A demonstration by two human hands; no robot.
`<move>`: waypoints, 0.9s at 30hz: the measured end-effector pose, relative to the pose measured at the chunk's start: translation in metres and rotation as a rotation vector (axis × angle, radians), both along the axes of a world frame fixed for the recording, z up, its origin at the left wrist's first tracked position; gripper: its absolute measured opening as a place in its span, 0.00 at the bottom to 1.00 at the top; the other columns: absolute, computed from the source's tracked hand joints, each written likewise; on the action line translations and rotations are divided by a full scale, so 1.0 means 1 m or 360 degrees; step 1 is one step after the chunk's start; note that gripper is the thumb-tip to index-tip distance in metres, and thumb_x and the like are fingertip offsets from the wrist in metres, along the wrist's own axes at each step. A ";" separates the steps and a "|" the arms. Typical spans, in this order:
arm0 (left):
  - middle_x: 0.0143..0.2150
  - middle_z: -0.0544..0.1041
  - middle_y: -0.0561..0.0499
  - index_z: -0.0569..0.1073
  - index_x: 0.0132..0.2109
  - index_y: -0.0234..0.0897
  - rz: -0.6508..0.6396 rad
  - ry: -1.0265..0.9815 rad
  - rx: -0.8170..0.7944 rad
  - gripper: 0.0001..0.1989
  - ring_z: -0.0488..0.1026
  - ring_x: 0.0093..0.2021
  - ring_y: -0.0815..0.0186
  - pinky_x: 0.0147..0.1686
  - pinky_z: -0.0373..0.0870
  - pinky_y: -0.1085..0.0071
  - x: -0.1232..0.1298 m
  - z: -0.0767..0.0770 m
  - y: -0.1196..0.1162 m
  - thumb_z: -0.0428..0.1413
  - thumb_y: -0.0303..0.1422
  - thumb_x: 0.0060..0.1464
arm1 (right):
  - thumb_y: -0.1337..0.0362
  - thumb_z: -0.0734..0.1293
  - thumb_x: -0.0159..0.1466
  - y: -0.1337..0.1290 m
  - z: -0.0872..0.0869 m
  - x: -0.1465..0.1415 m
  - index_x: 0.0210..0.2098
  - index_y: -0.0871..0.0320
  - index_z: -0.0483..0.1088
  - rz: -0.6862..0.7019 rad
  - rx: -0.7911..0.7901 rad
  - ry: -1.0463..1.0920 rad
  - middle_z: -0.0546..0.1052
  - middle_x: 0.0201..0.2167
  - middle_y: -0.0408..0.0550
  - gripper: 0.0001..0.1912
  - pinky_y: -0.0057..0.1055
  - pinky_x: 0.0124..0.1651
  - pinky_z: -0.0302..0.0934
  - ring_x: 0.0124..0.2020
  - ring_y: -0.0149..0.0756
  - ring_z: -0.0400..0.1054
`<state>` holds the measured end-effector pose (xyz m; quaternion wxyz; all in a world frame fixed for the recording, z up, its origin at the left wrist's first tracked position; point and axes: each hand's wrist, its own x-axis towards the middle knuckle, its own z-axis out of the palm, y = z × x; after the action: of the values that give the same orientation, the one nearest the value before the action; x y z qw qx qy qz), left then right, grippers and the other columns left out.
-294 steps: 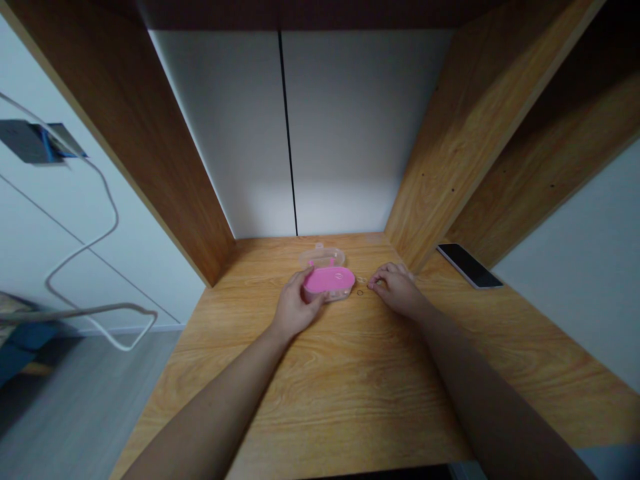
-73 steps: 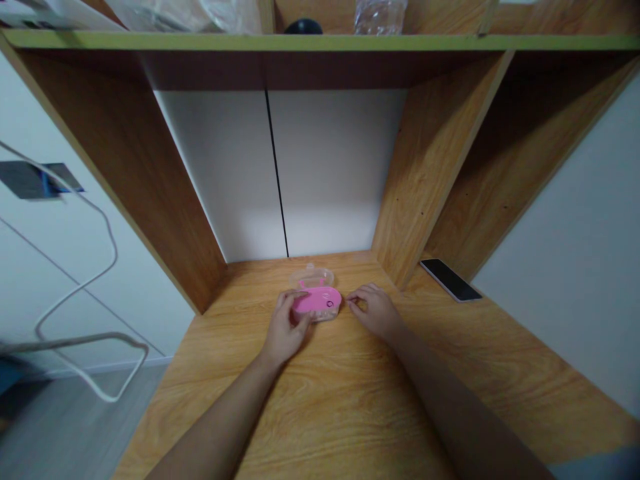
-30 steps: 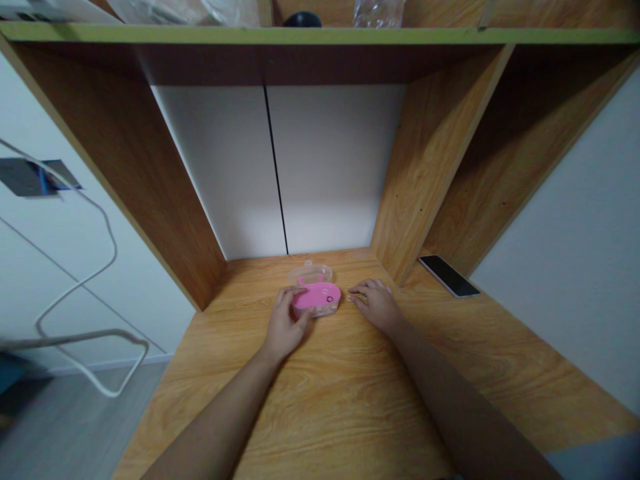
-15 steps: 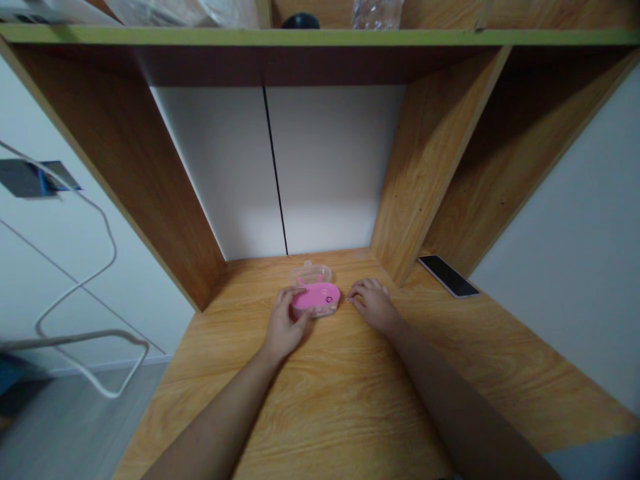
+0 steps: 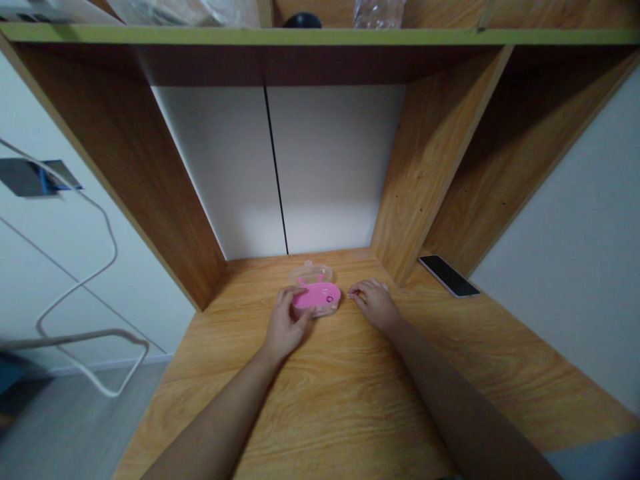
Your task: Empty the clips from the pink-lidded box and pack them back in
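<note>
An oval box with a pink top surface [image 5: 316, 294] and clear lower sides stands on the wooden desk, its clear lid [image 5: 311, 273] tipped open toward the back. A small dark ring shape shows on the right part of the pink surface. My left hand [image 5: 287, 323] grips the box's left end, thumb at the front and fingers on top. Just right of the box, my right hand [image 5: 374, 304] is closed in a pinch, low over the desk. Something tiny and pale is at its fingertips, too small to name.
A dark-screened phone [image 5: 449, 275] lies on the desk at the right, beyond an upright wooden divider [image 5: 425, 167]. A shelf with a green edge [image 5: 320, 37] spans above. At the left hangs a white cable [image 5: 114, 250].
</note>
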<state>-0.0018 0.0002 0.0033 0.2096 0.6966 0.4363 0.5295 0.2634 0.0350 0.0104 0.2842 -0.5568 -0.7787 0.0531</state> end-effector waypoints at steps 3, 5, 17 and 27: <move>0.53 0.71 0.44 0.73 0.54 0.41 -0.0007 0.0007 -0.0003 0.19 0.69 0.56 0.55 0.59 0.66 0.54 0.000 0.000 0.000 0.61 0.29 0.55 | 0.64 0.66 0.68 0.001 -0.001 0.001 0.39 0.53 0.77 0.0010 0.0005 -0.0002 0.81 0.41 0.48 0.07 0.41 0.51 0.54 0.47 0.43 0.69; 0.53 0.71 0.44 0.73 0.54 0.41 0.0000 0.0019 -0.0008 0.18 0.69 0.56 0.55 0.59 0.66 0.54 0.000 0.000 0.000 0.61 0.29 0.55 | 0.64 0.66 0.68 0.002 -0.002 0.001 0.39 0.53 0.77 0.0024 -0.0001 -0.0012 0.81 0.41 0.48 0.07 0.41 0.51 0.54 0.47 0.43 0.69; 0.53 0.72 0.44 0.73 0.53 0.41 -0.0019 0.0003 -0.0007 0.18 0.69 0.56 0.56 0.59 0.66 0.54 0.001 0.002 -0.001 0.61 0.29 0.55 | 0.64 0.65 0.68 0.000 0.001 0.000 0.39 0.52 0.78 0.0079 -0.0013 -0.0089 0.81 0.40 0.48 0.08 0.41 0.51 0.55 0.47 0.43 0.69; 0.52 0.72 0.45 0.74 0.53 0.41 0.0008 0.0011 -0.0002 0.18 0.70 0.56 0.56 0.59 0.66 0.55 0.001 0.004 -0.001 0.62 0.29 0.54 | 0.64 0.64 0.68 -0.001 0.000 0.000 0.39 0.52 0.78 0.0076 -0.0024 -0.0083 0.81 0.40 0.48 0.09 0.42 0.51 0.55 0.47 0.44 0.69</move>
<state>-0.0011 -0.0005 0.0069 0.2072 0.6973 0.4391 0.5274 0.2633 0.0340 0.0104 0.2583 -0.5415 -0.7984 0.0511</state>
